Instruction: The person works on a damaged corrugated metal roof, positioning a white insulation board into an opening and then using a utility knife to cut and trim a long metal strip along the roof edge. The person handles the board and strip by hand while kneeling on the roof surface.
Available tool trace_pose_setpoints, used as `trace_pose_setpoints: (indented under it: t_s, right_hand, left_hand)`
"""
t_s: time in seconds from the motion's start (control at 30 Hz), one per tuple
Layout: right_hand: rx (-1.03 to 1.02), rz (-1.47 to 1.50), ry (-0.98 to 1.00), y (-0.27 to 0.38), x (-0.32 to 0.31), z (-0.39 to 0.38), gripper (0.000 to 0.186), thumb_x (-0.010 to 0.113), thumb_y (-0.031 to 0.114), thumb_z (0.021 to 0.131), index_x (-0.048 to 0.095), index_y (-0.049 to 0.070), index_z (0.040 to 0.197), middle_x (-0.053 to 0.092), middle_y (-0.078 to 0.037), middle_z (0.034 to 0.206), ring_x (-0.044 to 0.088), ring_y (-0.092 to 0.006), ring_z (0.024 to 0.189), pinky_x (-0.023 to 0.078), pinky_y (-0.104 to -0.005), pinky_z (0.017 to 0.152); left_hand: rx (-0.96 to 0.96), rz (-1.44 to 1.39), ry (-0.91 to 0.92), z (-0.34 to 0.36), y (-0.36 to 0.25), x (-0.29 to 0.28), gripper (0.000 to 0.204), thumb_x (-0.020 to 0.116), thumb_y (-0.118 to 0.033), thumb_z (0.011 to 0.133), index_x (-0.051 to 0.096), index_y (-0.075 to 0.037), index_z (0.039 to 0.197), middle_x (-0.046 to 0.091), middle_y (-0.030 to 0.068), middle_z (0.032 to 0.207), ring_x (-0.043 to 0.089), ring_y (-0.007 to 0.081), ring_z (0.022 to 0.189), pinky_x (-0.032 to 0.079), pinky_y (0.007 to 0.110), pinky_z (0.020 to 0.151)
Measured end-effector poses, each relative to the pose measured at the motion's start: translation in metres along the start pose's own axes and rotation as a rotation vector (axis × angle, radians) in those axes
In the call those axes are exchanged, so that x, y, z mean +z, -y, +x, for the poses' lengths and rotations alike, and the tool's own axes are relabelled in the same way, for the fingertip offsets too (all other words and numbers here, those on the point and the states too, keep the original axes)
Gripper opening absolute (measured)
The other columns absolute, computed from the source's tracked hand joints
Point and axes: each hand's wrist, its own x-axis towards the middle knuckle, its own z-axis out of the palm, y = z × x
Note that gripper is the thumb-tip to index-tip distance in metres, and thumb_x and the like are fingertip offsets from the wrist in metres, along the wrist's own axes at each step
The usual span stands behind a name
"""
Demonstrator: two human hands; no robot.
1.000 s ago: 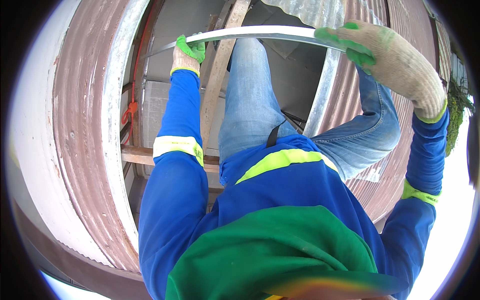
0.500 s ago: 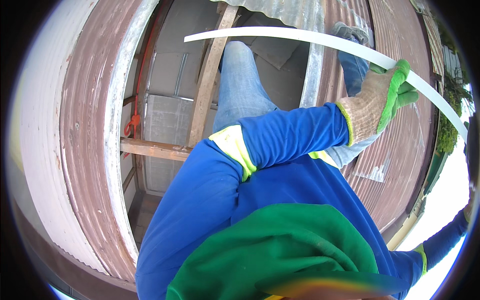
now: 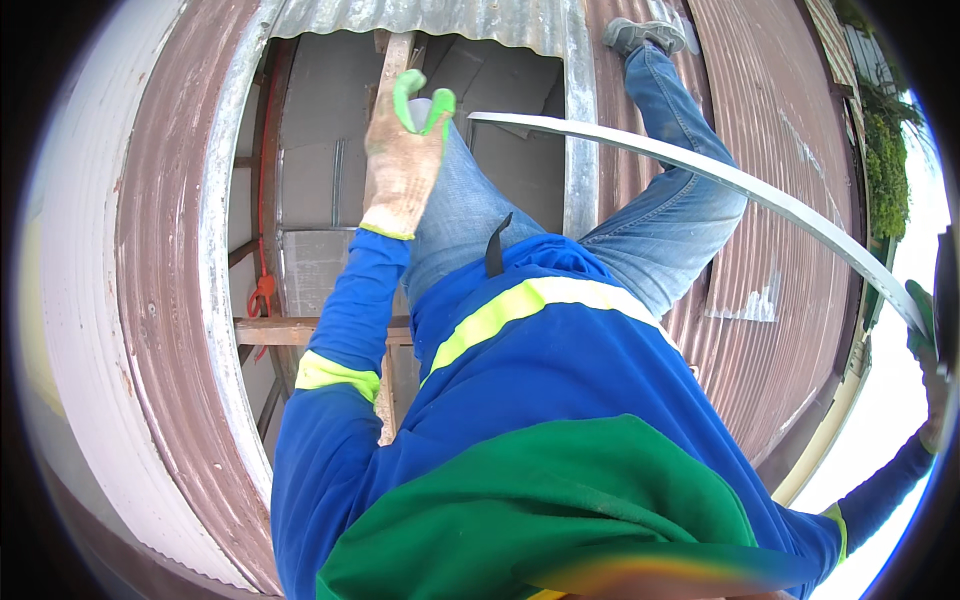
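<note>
My left hand (image 3: 405,165), in a tan knit glove with green rubber on the fingers, is off to the left above my bent knee. Its thumb and fingers are apart and it holds nothing. A long, narrow whitish strip (image 3: 735,179), perhaps metal or plastic, spans the right half of the head view. Its free end hangs over the roof opening, apart from my left hand. At the far right rim, my right hand (image 3: 924,318), gloved in green and partly cut off, is closed round the strip's other end.
An opening in the roof shows wooden beams (image 3: 285,331) and grey panels (image 3: 305,100) below. Rusty brown corrugated sheets (image 3: 790,260) lie on both sides. A wavy metal sheet (image 3: 430,18) borders the far edge. An orange cord (image 3: 262,288) hangs inside at left. My foot (image 3: 645,37) rests on the right-hand sheets.
My left hand has let go of the strip and swung left over the opening. The strip's free end has shifted right and nearer. My right leg now shows fully.
</note>
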Motion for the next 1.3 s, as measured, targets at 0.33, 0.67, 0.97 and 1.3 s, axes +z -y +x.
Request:
trace_pose_setpoints:
  t_s: [0.33,0.67,0.97,1.3]
  right_hand:
    - [-0.546,-0.478,-0.28,0.265,0.16,0.287,0.044,0.073,0.004,0.089,0.059,-0.001,0.131,0.069,-0.02,0.105,0.076,-0.0309,0.094,0.065,-0.0387,0.076]
    - [-0.555,0.135,0.089,0.4,0.289,0.426,0.029,0.062,0.016,0.088,0.08,0.005,0.107,0.075,-0.022,0.11,0.074,-0.0383,0.102,0.059,-0.0468,0.089]
    - [-0.852,-0.02,0.444,0.379,0.263,0.46,0.025,0.06,0.012,0.091,0.075,-0.005,0.102,0.076,-0.025,0.101,0.077,-0.0342,0.096,0.061,-0.0455,0.082]
    - [-0.548,0.489,0.854,0.357,0.301,0.495,0.051,0.054,0.005,0.095,0.044,0.003,0.144,0.068,-0.024,0.109,0.076,-0.0307,0.08,0.067,-0.0418,0.067]
  left_hand:
    - [-0.44,0.607,0.261,-0.04,0.175,0.011,0.073,0.056,-0.054,0.102,0.046,0.001,0.149,0.058,0.0292,0.138,0.058,0.046,0.127,0.048,0.051,0.106]
    - [-0.421,0.78,0.268,-0.038,0.166,0.024,0.068,0.053,-0.051,0.105,0.045,0.001,0.149,0.057,0.0271,0.14,0.059,0.044,0.125,0.051,0.049,0.103]
    - [-0.394,0.769,0.269,-0.039,0.177,0.022,0.068,0.052,-0.049,0.105,0.044,0.002,0.149,0.057,0.0286,0.141,0.058,0.0449,0.127,0.049,0.049,0.105]
    - [-0.432,0.818,0.297,-0.039,0.18,0.02,0.068,0.052,-0.05,0.104,0.045,0.001,0.148,0.058,0.0287,0.139,0.06,0.0452,0.124,0.051,0.05,0.101]
